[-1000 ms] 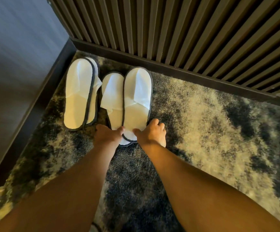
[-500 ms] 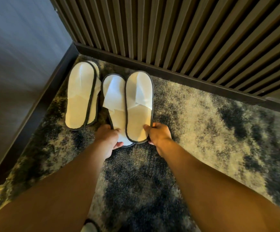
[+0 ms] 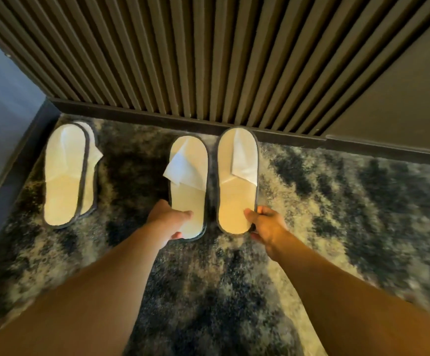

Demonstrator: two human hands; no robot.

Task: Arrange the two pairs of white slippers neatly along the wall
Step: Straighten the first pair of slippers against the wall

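Two white slippers with dark trim lie side by side on the carpet, toes toward the slatted wall. My left hand [image 3: 169, 219] grips the heel of the left slipper [image 3: 188, 186], whose white upper is folded askew. The heel of the right slipper [image 3: 237, 181] is pinched in my right hand [image 3: 266, 224]; its toe touches the baseboard. A narrow gap separates these two. The other pair [image 3: 67, 173] lies stacked, one slipper partly on top of the other, in the left corner.
A dark ribbed wall panel [image 3: 208, 60] with a dark baseboard [image 3: 157, 119] runs along the far side. A grey side wall [image 3: 0, 104] closes the left. The floor is a mottled dark-and-cream shaggy carpet [image 3: 337, 214], open to the right.
Both hands have slid the two overlapping slippers to the right, away from the stacked pair, and set them apart side by side near the baseboard.
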